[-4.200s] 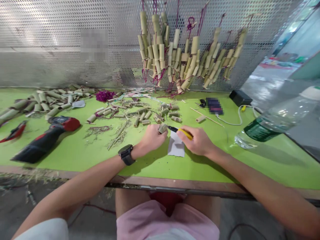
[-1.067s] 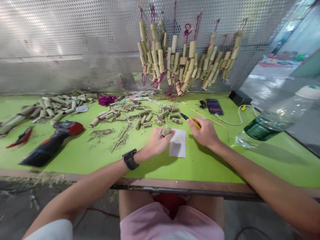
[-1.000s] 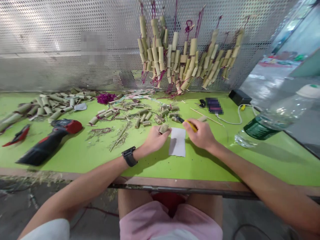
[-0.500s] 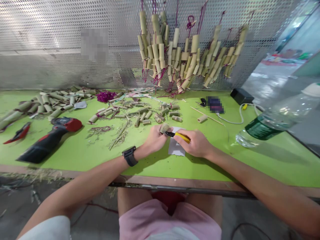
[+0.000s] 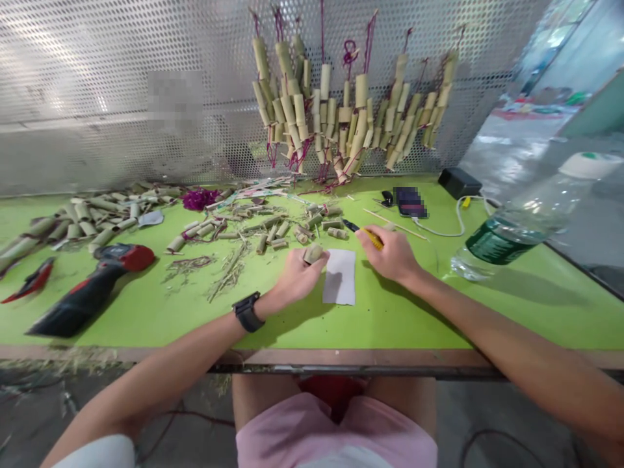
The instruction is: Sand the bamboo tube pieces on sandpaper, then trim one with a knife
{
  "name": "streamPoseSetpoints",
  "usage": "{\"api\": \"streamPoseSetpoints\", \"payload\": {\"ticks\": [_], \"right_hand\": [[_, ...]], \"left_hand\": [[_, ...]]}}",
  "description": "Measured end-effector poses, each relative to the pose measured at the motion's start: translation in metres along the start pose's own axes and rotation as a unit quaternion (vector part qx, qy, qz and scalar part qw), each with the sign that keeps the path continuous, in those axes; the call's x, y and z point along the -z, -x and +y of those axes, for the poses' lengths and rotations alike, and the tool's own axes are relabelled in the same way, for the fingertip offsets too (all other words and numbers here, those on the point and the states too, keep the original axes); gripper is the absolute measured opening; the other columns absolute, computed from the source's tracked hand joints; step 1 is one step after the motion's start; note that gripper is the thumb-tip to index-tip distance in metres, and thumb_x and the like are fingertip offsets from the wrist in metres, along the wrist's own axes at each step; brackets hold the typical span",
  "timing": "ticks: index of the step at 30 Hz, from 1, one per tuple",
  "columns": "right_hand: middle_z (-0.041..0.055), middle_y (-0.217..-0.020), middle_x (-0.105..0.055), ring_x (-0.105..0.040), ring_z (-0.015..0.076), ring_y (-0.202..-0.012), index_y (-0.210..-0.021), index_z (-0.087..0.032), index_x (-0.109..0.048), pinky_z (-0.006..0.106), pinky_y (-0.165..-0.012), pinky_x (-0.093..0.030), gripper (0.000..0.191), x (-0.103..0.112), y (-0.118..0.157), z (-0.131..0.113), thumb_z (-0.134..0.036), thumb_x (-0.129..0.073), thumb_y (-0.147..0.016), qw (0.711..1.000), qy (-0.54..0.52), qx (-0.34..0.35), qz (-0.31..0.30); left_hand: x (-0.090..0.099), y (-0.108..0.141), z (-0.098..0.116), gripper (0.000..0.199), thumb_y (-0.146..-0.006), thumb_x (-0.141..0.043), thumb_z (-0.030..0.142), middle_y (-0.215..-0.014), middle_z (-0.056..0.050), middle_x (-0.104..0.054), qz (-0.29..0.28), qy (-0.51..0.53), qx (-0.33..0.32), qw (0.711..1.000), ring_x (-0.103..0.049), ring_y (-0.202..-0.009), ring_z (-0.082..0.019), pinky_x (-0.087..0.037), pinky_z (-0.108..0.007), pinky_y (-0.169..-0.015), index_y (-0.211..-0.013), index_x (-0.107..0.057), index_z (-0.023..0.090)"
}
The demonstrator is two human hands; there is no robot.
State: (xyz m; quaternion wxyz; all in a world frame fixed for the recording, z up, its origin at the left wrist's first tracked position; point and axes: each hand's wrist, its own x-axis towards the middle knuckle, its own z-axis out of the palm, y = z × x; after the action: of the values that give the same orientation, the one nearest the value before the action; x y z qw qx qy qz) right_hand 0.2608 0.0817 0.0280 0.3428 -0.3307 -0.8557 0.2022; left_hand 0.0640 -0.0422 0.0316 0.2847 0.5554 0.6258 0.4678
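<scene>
My left hand (image 5: pixel 302 274) is closed around a short bamboo piece (image 5: pixel 314 252), whose end sticks up past the fingers. In my right hand (image 5: pixel 392 255) is a yellow-handled utility knife (image 5: pixel 371 238), its dark front end pointing up and left, apart from the bamboo. A white slip of paper (image 5: pixel 340 279) lies on the green table between the two hands. Just beyond them are several short cut bamboo tubes (image 5: pixel 280 231), and one more tube is partly hidden behind my right hand.
A power drill (image 5: pixel 92 283) and red pruning shears (image 5: pixel 30 281) lie at left, below a bamboo pile (image 5: pixel 92 214). Strung bamboo pieces (image 5: pixel 358 123) hang on the perforated panel. A water bottle (image 5: pixel 517 221), a phone (image 5: pixel 410 203) and a black adapter (image 5: pixel 458 183) occupy the right.
My right hand has drawn the knife away from the bamboo, to the right and up. My left hand still holds the piece. More of the paper shows, and the view has shifted slightly.
</scene>
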Motion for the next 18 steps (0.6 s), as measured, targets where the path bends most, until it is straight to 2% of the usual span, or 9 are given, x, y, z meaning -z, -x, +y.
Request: {"api": "streamPoseSetpoints", "payload": {"ticks": [3, 6, 14, 18], "right_hand": [[0.0054, -0.068, -0.070, -0.052, 0.0149, -0.051, -0.091, -0.018, -0.075, 0.030, -0.050, -0.031, 0.054, -0.004, 0.009, -0.019, -0.059, -0.045, -0.108, 0.995, -0.036, 0.062, -0.064], [0.0055, -0.075, -0.075, -0.058, 0.0147, -0.056, -0.094, -0.019, -0.077, 0.028, -0.054, -0.033, 0.045, -0.009, 0.020, -0.034, -0.054, -0.051, -0.106, 0.989, -0.039, 0.090, -0.110], [0.0068, -0.080, -0.078, -0.063, 0.0165, -0.061, -0.098, -0.019, -0.079, 0.028, -0.057, -0.035, 0.042, -0.013, 0.025, -0.042, -0.051, -0.053, -0.106, 0.991, -0.023, 0.068, -0.117], [0.0063, -0.074, -0.075, -0.058, 0.0157, -0.055, -0.093, -0.020, -0.077, 0.029, -0.053, -0.031, 0.047, -0.016, 0.022, -0.035, -0.056, -0.051, -0.106, 0.993, -0.001, 0.046, -0.106]], "left_hand": [[0.002, -0.007, -0.006, 0.039, -0.090, -0.060, 0.039, -0.054, 0.006, -0.033, 0.003, -0.003, 0.022, 1.000, -0.027, -0.052, -0.010, -0.022, -0.027, -0.051, -0.062, -0.036, 0.023], [0.003, -0.010, -0.011, 0.032, -0.085, -0.060, 0.035, -0.056, 0.005, -0.039, 0.003, 0.002, -0.007, 1.000, -0.031, -0.055, -0.010, -0.024, -0.026, -0.053, -0.063, -0.043, 0.022], [0.001, -0.011, -0.012, 0.034, -0.085, -0.063, 0.036, -0.057, 0.005, -0.039, 0.034, 0.011, -0.045, 0.998, -0.031, -0.058, -0.011, -0.027, -0.026, -0.054, -0.062, -0.043, 0.022], [0.000, -0.008, -0.009, 0.035, -0.086, -0.064, 0.038, -0.057, 0.005, -0.038, 0.034, 0.014, -0.020, 0.999, -0.029, -0.056, -0.011, -0.024, -0.027, -0.052, -0.063, -0.042, 0.022]]}}
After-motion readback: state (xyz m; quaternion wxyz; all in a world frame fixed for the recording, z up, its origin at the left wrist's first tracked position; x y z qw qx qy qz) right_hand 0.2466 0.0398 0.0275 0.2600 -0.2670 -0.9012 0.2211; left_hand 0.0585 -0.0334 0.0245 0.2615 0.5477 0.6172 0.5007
